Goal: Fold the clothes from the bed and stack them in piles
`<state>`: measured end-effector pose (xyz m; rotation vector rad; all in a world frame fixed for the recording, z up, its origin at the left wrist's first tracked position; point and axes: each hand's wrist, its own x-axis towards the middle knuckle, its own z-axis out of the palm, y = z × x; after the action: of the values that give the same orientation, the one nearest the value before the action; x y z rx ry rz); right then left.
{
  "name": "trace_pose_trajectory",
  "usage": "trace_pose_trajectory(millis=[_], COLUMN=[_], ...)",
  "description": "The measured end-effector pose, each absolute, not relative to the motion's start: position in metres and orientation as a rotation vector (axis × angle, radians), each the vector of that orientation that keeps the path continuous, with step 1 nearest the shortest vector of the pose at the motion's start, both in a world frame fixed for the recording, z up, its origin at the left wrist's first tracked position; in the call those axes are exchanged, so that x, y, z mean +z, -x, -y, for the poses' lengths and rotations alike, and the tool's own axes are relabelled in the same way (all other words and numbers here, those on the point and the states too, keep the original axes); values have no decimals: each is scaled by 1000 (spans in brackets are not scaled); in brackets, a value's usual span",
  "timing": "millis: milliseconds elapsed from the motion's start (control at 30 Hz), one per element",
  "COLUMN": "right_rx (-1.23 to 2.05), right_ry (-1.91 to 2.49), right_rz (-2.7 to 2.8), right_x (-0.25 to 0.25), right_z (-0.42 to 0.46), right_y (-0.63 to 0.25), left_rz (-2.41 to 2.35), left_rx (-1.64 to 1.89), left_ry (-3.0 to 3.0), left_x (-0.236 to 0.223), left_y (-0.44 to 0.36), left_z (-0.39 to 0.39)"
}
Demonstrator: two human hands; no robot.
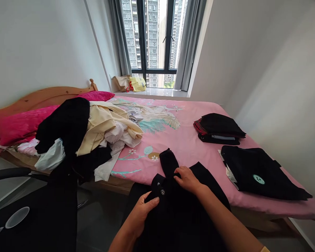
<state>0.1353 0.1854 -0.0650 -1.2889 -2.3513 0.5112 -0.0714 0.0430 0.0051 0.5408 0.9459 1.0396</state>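
A black garment (pixel 178 217) lies across the bed's near edge and hangs down in front of me. A round metal button (pixel 162 192) shows on its dark band. My left hand (pixel 143 211) pinches the band's edge just left of the button, thumb on top. My right hand (pixel 188 180) grips the fabric further right with curled fingers, beside a narrow black flap (pixel 169 161) that sticks out onto the sheet. The rest of the garment's shape is hard to make out in the dark cloth.
A loose heap of clothes (pixel 97 129) covers the bed's left side, near pink pillows (pixel 23 120). Folded dark clothes (pixel 220 126) and a black top with a green patch (pixel 273 175) lie at right. A black chair (pixel 42 217) holding a translucent lid (pixel 17 217) stands at left.
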Motion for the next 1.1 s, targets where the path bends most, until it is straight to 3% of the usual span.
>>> trace_pose_trajectory(millis=[267,467,700,900,1100], right_rx=[536,938,1150,1754,1885], right_ry=[1064,1209,1222,1068,1055], right_rz=[2244,2026,1977,1663,1585], right_x=[-39,-28,-32,8,15], right_z=[-135,-106,-88,-61,-42], right_y=[-147,-154,-171,-175,-153], left_rz=[-1002,-971,-953,-936,-940], left_rx=[1035,1028,988,954,927], left_ry=[-539,-535,-553,-569,-573], left_x=[-5,-10,-16,-13,-10], left_y=[67,53,43,37,34], left_z=[-42,-38,-33,-31,-29])
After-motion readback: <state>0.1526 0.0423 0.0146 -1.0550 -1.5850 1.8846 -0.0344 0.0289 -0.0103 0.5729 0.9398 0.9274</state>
